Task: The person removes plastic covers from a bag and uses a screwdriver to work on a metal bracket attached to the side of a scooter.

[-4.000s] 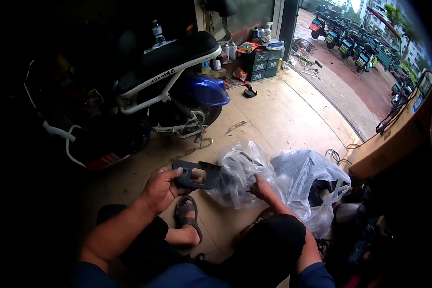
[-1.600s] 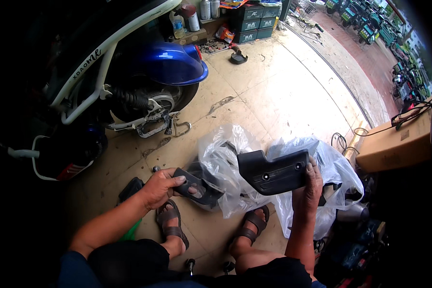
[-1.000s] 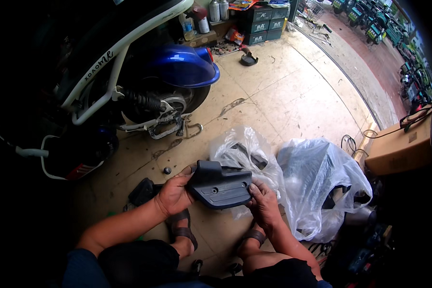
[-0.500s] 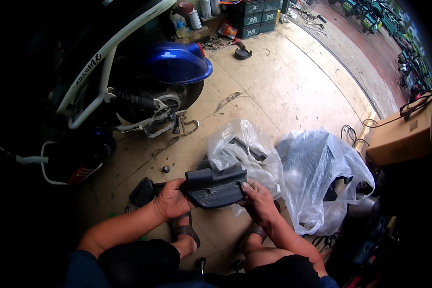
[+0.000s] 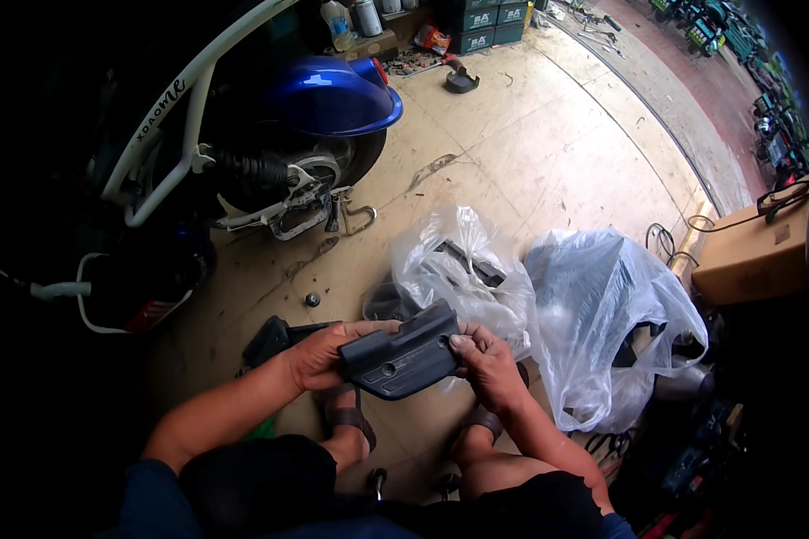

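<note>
Seated low, knees at 6 o'clock, sandalled feet (image 5: 349,420) just beyond them on the floor.

Left hand (image 5: 313,357) clasps the left end of a black plastic cover panel (image 5: 403,357), thumb over the top edge, fingers under. Right hand (image 5: 487,368) grips the right end, fingertips pressed on the panel face. Panel is held between both hands, clear of the floor, above the feet, near frame centre.

Handling judgement: moulded plastic shell, likely light and stiff with some flex across its length; the matte face should not be slippery. Thin edges and any mounting tabs probably snap if twisted. Best taken by the two ends or along the thick upper rim, as now.

At 9 o'clock of the left hand, another black part (image 5: 274,338) lies on the floor. At 12 o'clock, just behind the panel, a clear plastic bag (image 5: 463,269) with dark parts inside; at 2 o'clock a larger clear bag (image 5: 602,314), also with dark contents.

Floor (image 5: 530,144): pale tiled or concrete slab, stained, dusty. A small dark nut or cap (image 5: 313,299) lies loose at 11 o'clock.

Farther, 10–11 o'clock: scooter with white frame tube (image 5: 180,117) and blue rear fender (image 5: 333,94). Cardboard box (image 5: 753,256) at 3 o'clock. Stacked crates (image 5: 481,18) and bottles at 12 o'clock; open street beyond.
</note>
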